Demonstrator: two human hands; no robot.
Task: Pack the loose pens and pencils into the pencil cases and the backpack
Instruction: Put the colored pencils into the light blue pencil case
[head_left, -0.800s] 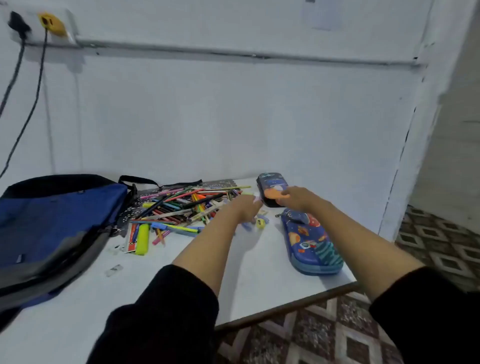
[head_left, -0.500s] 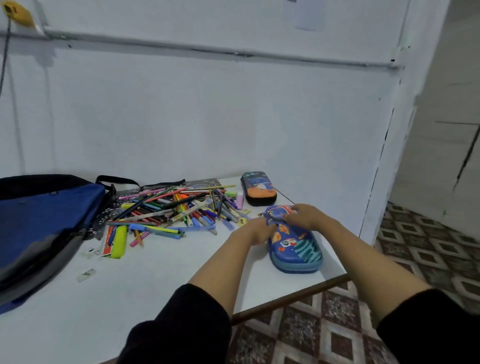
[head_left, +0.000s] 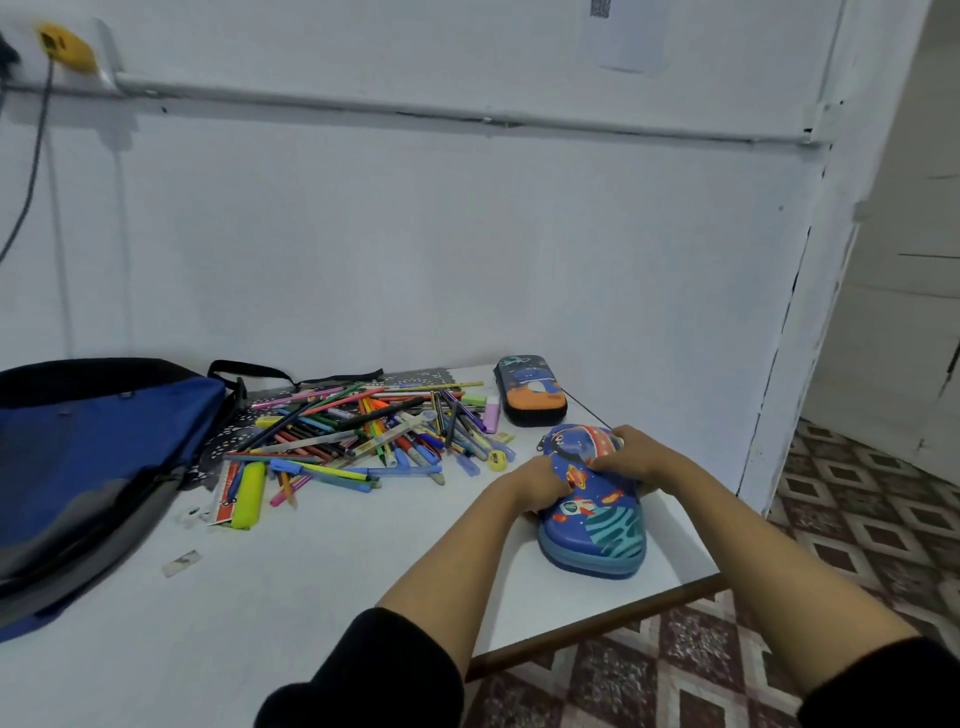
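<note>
From my head view, both my hands are on the blue space-print pencil case (head_left: 605, 525), which lies near the right front corner of the white table (head_left: 311, 582). My left hand (head_left: 540, 480) grips its left edge with curled fingers. My right hand (head_left: 631, 457) curls over its top from the right.

I judge this to be the opening step. The case looks zipped shut, though my hands hide much of the seam. Next I need to find the zip pull and run it round.

The loose pens and pencils (head_left: 363, 431) are heaped between the backpack (head_left: 93, 457) and the second pencil case (head_left: 530, 389), none packed.

I can read no brand. The paper on the wall (head_left: 628, 41) carries a dark mark, illegible.
</note>
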